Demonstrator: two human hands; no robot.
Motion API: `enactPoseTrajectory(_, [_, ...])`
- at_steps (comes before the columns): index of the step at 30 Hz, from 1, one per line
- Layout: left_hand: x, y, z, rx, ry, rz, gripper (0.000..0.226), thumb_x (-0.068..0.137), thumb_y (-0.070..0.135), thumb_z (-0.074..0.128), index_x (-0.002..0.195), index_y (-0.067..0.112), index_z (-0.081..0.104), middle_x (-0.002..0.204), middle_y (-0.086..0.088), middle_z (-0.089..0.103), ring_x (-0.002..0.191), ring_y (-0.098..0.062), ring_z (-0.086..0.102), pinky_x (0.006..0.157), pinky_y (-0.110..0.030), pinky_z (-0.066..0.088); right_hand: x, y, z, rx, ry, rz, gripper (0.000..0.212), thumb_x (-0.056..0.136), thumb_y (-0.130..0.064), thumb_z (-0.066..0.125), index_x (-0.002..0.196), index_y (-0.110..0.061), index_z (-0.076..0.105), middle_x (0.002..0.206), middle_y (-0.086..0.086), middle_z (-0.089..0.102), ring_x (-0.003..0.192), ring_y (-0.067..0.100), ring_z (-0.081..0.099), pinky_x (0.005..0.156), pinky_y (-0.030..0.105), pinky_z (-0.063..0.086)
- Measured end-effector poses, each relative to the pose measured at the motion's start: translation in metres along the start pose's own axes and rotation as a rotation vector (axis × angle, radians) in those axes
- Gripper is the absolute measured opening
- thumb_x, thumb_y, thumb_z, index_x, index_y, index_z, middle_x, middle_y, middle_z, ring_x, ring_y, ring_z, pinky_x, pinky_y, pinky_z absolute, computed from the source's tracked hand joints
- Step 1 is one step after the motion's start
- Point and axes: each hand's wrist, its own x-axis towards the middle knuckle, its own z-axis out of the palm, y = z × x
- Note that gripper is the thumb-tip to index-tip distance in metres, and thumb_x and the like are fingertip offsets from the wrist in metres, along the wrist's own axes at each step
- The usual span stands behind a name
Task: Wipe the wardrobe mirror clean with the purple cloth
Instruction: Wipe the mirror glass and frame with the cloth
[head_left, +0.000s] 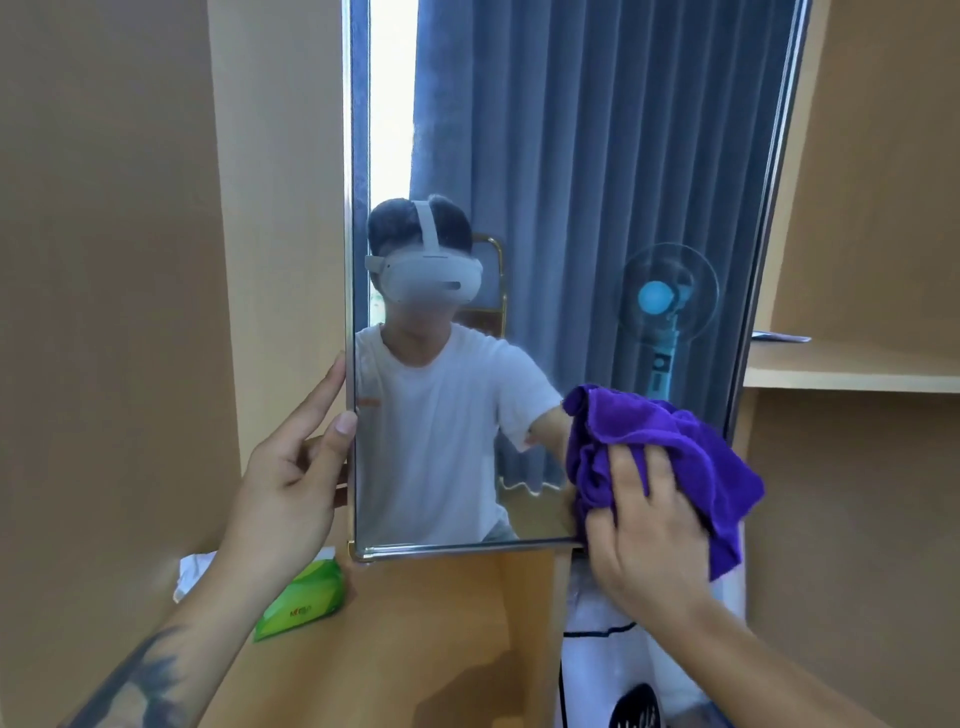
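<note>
Standing mirror (597, 182), long axis vertical | right hand (649, 535) presses purple cloth (675, 441)

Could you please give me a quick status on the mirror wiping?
Left hand pinching left edge of tall metal-framed mirror. Right hand pressing crumpled purple cloth on its lower right corner. Nothing in the way.

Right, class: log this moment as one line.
left hand holds mirror edge | right hand presses purple cloth on mirror's bottom corner
</note>
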Motion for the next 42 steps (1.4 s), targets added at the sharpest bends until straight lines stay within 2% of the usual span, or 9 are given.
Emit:
enactPoseTrajectory(6, [0.001, -0.003, 0.001, 0.015, 0.010, -0.011, 0.044, 0.098, 0.044, 0.055, 0.128, 0.075, 0.050, 0.080, -0.011, 0.044, 0.075, -0.025, 0.041, 0.077, -0.035, 0.061, -0.001, -0.085, 0.016, 0.099, -0.013, -0.162, 0.059, 0.082, -0.038, 0.052, 0.140, -0.031, 0.051, 0.127, 0.003, 0.069, 0.093, 0.026, 0.070, 0.063, 0.040, 0.059])
enactPoseTrajectory(9, [0.002, -0.003, 0.000, 0.027, 0.016, -0.004, 0.044, 0.100, 0.042, 0.054, 0.129, 0.074, 0.050, 0.076, -0.012, 0.043, 0.074, -0.024, 0.040, 0.077, -0.038, 0.061, -0.002, -0.121, 0.020, 0.134, -0.031, -0.281, 0.065, 0.084, -0.038, 0.055, 0.148, -0.032, 0.050, 0.139, -0.003, 0.063, 0.122, 0.022, 0.057, 0.085, 0.043, 0.059])
enactPoseTrajectory(12, [0.003, -0.005, -0.003, 0.076, -0.001, -0.026, 0.056, 0.107, 0.022, 0.051, 0.134, 0.071, 0.048, 0.077, -0.011, 0.043, 0.075, -0.027, 0.040, 0.090, -0.061, 0.057, 0.000, -0.133, 0.017, 0.143, -0.039, -0.320, 0.067, 0.087, -0.039, 0.055, 0.153, -0.031, 0.050, 0.147, -0.001, 0.058, 0.138, 0.024, 0.043, 0.100, 0.044, 0.052])
enactPoseTrajectory(15, [0.003, -0.003, -0.002, 0.078, 0.007, -0.028, 0.060, 0.108, 0.015, 0.050, 0.132, 0.070, 0.051, 0.072, -0.010, 0.041, 0.073, -0.024, 0.039, 0.087, -0.054, 0.061, 0.000, -0.125, 0.016, 0.141, -0.063, -0.397, 0.065, 0.092, -0.039, 0.055, 0.156, -0.031, 0.047, 0.153, 0.000, 0.054, 0.144, 0.025, 0.042, 0.109, 0.045, 0.044])
enactPoseTrajectory(19, [0.001, 0.001, 0.001, -0.005, 0.026, 0.020, 0.047, 0.106, 0.024, 0.053, 0.131, 0.063, 0.054, 0.068, -0.010, 0.054, 0.069, -0.011, 0.051, 0.067, -0.020, 0.061, 0.002, -0.096, 0.011, 0.057, -0.118, -0.569, 0.065, 0.092, -0.042, 0.054, 0.156, -0.033, 0.046, 0.152, -0.001, 0.053, 0.142, 0.028, 0.046, 0.097, 0.048, 0.054])
enactPoseTrajectory(24, [0.001, -0.001, 0.002, -0.022, 0.030, 0.000, 0.046, 0.104, 0.029, 0.054, 0.128, 0.068, 0.056, 0.080, -0.017, 0.055, 0.078, -0.024, 0.060, 0.064, -0.016, 0.057, -0.008, -0.029, 0.007, -0.032, -0.101, -0.622, 0.060, 0.087, -0.044, 0.061, 0.146, -0.036, 0.054, 0.140, -0.004, 0.057, 0.131, 0.030, 0.055, 0.089, 0.049, 0.057])
enactPoseTrajectory(32, [-0.003, 0.006, 0.004, -0.049, 0.019, -0.025, 0.043, 0.105, 0.027, 0.054, 0.126, 0.065, 0.057, 0.082, -0.035, 0.056, 0.079, -0.021, 0.058, 0.064, -0.014, 0.055, -0.020, 0.073, -0.016, -0.110, -0.098, -0.406, 0.053, 0.089, -0.037, 0.054, 0.141, -0.027, 0.054, 0.125, 0.006, 0.070, 0.108, 0.030, 0.064, 0.077, 0.044, 0.059])
enactPoseTrajectory(38, [0.001, -0.007, 0.000, -0.003, -0.010, -0.042, 0.042, 0.104, 0.041, 0.052, 0.132, 0.072, 0.050, 0.088, -0.009, 0.049, 0.080, -0.026, 0.043, 0.069, -0.027, 0.054, -0.024, 0.012, 0.012, -0.027, -0.057, -0.163, 0.054, 0.089, -0.037, 0.049, 0.141, -0.025, 0.051, 0.138, 0.009, 0.057, 0.106, 0.034, 0.060, 0.065, 0.044, 0.059])
enactPoseTrajectory(42, [0.001, -0.009, -0.002, 0.028, -0.014, -0.043, 0.042, 0.101, 0.047, 0.053, 0.136, 0.070, 0.048, 0.085, -0.009, 0.047, 0.079, -0.026, 0.040, 0.081, -0.040, 0.048, -0.014, -0.071, 0.022, 0.080, -0.007, -0.237, 0.054, 0.085, -0.039, 0.056, 0.139, -0.034, 0.060, 0.130, 0.000, 0.068, 0.109, 0.027, 0.062, 0.069, 0.045, 0.061])
